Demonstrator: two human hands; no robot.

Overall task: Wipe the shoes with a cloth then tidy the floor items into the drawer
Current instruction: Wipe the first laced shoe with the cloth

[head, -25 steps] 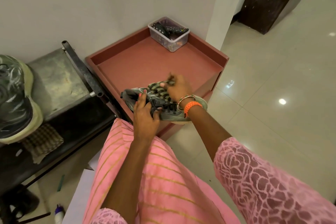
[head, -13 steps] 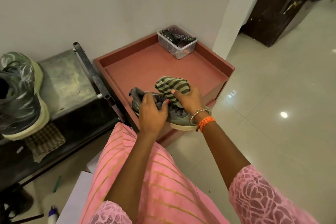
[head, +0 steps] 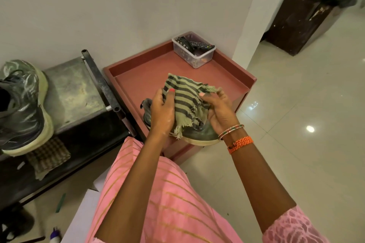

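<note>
My two hands and the striped cloth [head: 183, 102] I hold up cover most of the grey shoe [head: 199, 136] below them; only its heel, toe and part of the sole show. The other shoe [head: 21, 108] on the bench is cut off by the left edge. Inside the clear plastic box [head: 194, 51] I can make out a remote, but the rest is too small to tell. The bottle [head: 55, 235] on the floor is cut off at the bottom edge.
</note>
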